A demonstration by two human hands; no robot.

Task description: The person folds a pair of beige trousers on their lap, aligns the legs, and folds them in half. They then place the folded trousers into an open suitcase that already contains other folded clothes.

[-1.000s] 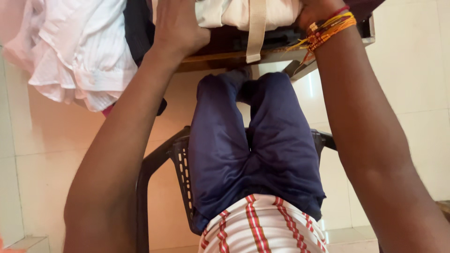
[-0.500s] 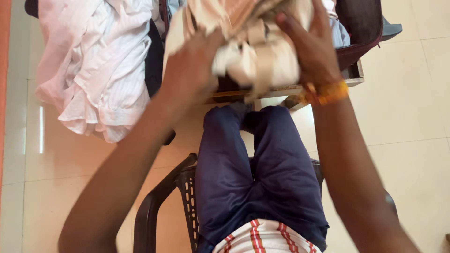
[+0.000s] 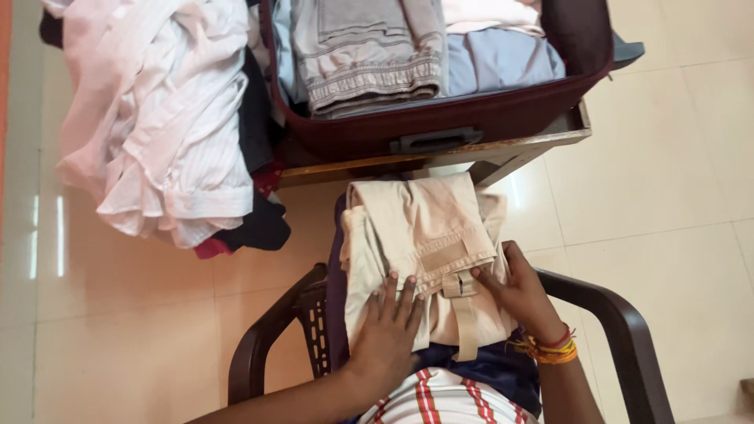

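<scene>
Scene: a seated person looks down at their own lap; a dark plastic chair [image 3: 620, 330] under them, cream floor tiles [image 3: 660, 180] all round.
Trousers: folded beige trousers [image 3: 424, 235] lie across the lap, over blue shorts [image 3: 487, 369]; a webbing strap [image 3: 465, 318] hangs from the near edge.
Left hand: left hand [image 3: 386, 334] rests flat on the near left part of the trousers; fingers spread and open, gripping nothing.
Right hand: right hand [image 3: 518, 294] sits at the near right edge; fingertips [image 3: 481, 276] touch the cloth just beside the strap's loop; whether they pinch it cannot be told; thread bands [image 3: 550, 349] circle the wrist.
Suitcase: a maroon suitcase [image 3: 471, 118] lies open at the far side on a low wooden stand [image 3: 550, 137]; folded grey trousers [image 3: 369, 55] and pale blue cloth [image 3: 503, 59] inside.
Pile: a heap of white and pink shirts [image 3: 157, 118] at the far left, just beside the suitcase, over dark garments [image 3: 255, 228].
</scene>
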